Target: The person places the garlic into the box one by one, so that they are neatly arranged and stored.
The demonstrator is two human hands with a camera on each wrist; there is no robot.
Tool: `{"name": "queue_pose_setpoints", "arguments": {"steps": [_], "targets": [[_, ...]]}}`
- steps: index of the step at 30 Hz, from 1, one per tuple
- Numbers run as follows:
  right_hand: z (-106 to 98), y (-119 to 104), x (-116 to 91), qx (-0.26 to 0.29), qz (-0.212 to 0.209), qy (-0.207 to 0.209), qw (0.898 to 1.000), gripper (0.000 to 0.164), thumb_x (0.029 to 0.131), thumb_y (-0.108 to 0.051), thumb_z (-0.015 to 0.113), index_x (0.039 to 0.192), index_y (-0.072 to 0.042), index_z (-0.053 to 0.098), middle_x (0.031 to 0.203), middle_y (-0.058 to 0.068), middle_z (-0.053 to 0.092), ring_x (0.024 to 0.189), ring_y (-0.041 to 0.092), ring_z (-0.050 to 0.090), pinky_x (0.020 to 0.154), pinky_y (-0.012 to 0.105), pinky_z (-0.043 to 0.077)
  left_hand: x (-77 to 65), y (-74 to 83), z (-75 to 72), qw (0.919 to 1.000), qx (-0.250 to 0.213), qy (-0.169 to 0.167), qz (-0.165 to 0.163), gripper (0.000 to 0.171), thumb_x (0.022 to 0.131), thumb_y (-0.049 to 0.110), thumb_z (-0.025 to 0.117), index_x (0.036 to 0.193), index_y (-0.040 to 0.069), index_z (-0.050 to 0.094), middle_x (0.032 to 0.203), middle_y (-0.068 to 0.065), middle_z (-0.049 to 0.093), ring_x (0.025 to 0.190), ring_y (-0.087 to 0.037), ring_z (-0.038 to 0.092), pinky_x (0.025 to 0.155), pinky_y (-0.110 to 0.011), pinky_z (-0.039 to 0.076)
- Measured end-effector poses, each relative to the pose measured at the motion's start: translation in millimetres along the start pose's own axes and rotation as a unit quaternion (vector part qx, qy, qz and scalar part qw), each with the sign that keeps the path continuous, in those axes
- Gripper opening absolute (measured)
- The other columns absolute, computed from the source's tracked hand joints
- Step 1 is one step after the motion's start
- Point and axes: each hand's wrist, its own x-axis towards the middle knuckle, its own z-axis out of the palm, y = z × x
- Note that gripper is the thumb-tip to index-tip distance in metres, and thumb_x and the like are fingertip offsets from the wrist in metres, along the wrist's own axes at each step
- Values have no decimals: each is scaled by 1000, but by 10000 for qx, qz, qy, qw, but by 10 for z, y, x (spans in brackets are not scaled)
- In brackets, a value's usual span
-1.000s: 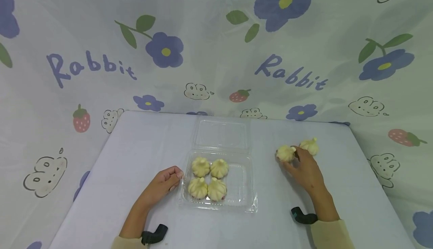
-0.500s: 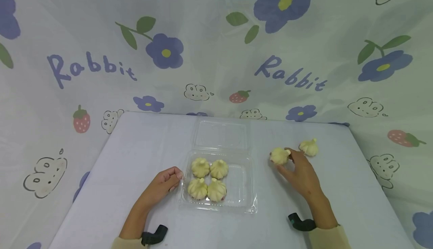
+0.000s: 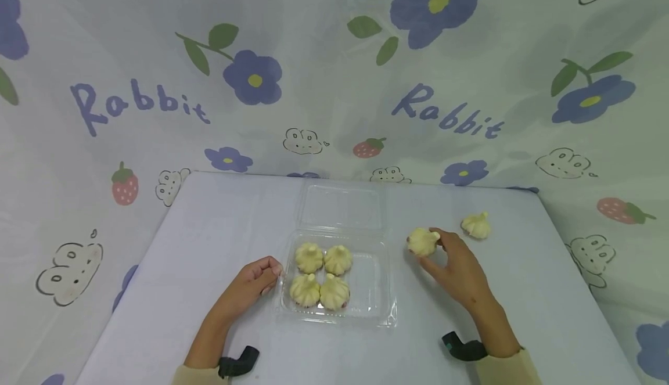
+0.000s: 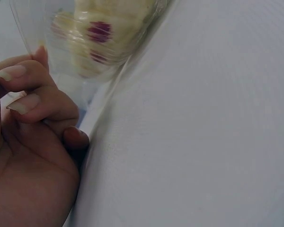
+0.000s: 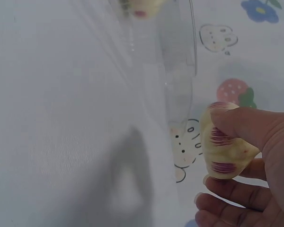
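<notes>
My right hand [image 3: 460, 269] pinches a pale garlic bulb [image 3: 422, 242] between thumb and fingers, right of the clear plastic box [image 3: 389, 280]. In the right wrist view this garlic bulb [image 5: 222, 146] shows purple streaks and is held above the table, its shadow below. My left hand [image 3: 253, 285] pinches the box's left rim with thumb and forefinger; the other fingers are curled, as the left wrist view of the hand [image 4: 38, 123] shows. Several garlic bulbs [image 3: 309, 258] stand in two rows in the left part of the box. Another garlic bulb [image 3: 476, 225] lies on the table beyond my right hand.
The box's hinged lid [image 3: 342, 206] lies folded back behind it. Both rest on a white-covered table [image 3: 225, 216]. A printed curtain [image 3: 324, 83] hangs along the table's back and sides. Each wrist wears a black camera mount [image 3: 239, 362].
My right hand has moved left with the garlic bulb, away from the one still on the table and nearer the box. The left hand and the box have stayed in place.
</notes>
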Motion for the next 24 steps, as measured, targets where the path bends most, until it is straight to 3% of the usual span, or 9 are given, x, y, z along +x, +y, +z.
{"name": "queue_pose_setpoints", "arguments": {"steps": [11,24], "targets": [[71,-138,-33,77,-43,-127,9999,66,91,-24,85,144,1,55,128,17,64,117,36,62,98,56,50,2,8,3,10000,-6,38,-2,27,111,20,54,103,-5,60,66,4,42,59,-6,37,52,-24,33],[181,-355,-56,172,-538,-112,9983,66,87,-21,87,143,-2,57,127,11,66,118,29,64,98,52,52,-4,14,8,10000,-39,22,-5,26,111,21,55,105,-4,60,67,4,42,59,-6,37,52,-23,32]]}}
